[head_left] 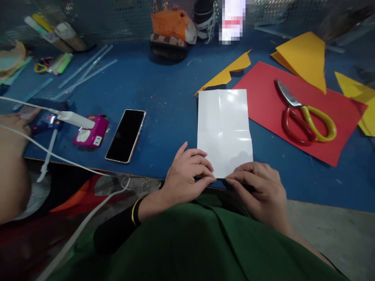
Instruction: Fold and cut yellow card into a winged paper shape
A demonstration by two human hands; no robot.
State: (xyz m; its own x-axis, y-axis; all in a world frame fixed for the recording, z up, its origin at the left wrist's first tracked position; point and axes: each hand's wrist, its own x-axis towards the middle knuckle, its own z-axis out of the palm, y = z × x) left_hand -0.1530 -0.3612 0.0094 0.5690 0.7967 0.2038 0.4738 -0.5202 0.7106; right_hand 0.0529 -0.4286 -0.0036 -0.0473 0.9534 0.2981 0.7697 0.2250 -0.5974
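A white glossy sheet of paper with faint crease lines lies at the table's front edge. At its lower left corner is my left hand, its thumb and index finger pinched on the near edge and the other fingers bent over the sheet. My right hand pinches the same edge at the lower right, with its fingers curled. Just behind the sheet lies a jagged strip of yellow paper. Scissors with one red and one yellow handle rest on red paper to the right.
A phone and a magenta power adapter with a white cable lie to the left. Another person's arm reaches in there, near a blue glue gun. Folded yellow paper and an orange pouch are farther back.
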